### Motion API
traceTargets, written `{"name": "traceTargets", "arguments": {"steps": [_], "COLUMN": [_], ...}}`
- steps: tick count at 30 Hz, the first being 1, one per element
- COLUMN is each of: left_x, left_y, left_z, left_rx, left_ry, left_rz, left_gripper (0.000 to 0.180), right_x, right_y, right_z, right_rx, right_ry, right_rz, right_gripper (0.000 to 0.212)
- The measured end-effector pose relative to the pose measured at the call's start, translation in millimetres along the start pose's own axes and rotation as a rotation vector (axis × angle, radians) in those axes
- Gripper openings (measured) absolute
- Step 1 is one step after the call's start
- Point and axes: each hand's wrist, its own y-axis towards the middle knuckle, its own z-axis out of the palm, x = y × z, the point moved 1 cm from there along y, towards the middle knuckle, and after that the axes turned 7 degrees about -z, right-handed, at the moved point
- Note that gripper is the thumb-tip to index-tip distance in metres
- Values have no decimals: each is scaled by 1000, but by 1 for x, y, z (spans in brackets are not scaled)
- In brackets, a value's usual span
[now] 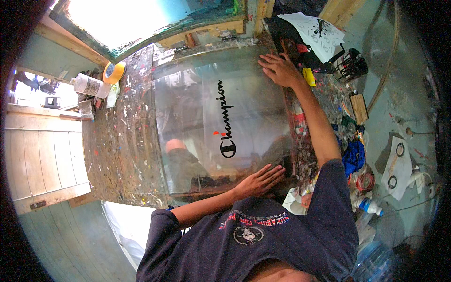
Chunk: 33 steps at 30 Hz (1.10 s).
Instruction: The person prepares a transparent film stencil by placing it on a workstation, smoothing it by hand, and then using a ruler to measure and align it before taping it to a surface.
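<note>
A clear, shiny sheet (183, 108) lies flat on the worktable, with black script lettering (228, 117) and a small orange-red mark (220, 133) showing on it. My right hand (281, 70) rests at the sheet's far right corner, fingers spread and holding nothing. At the near edge, my left hand (260, 181) lies palm down with its fingers stretched out toward the right, also holding nothing. Reflections on the glossy surface make it hard to tell whether the lettering is on the sheet or under it.
A paint-stained screen frame (155, 41) stands raised at the far side. On the scuffed worktable (120, 155) are a yellow tape roll (114, 73) and a white bottle (91, 86). To the right are a black container (349, 65), printed paper (312, 35) and blue cloth (353, 156).
</note>
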Motion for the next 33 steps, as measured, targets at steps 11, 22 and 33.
{"name": "traceTargets", "arguments": {"steps": [11, 22, 33], "left_x": [3, 79, 105], "left_y": [1, -24, -51], "left_z": [-4, -119, -153], "left_rx": [-1, -281, -511], "left_ry": [185, -81, 143], "left_rz": [30, -448, -703], "left_gripper": [66, 65, 59], "right_x": [9, 2, -34], "right_y": [3, -183, -219], "right_z": [-17, -53, -33], "right_rx": [31, -302, -180], "right_ry": [-16, 22, 345], "right_rz": [69, 558, 639], "right_gripper": [42, 31, 17]}}
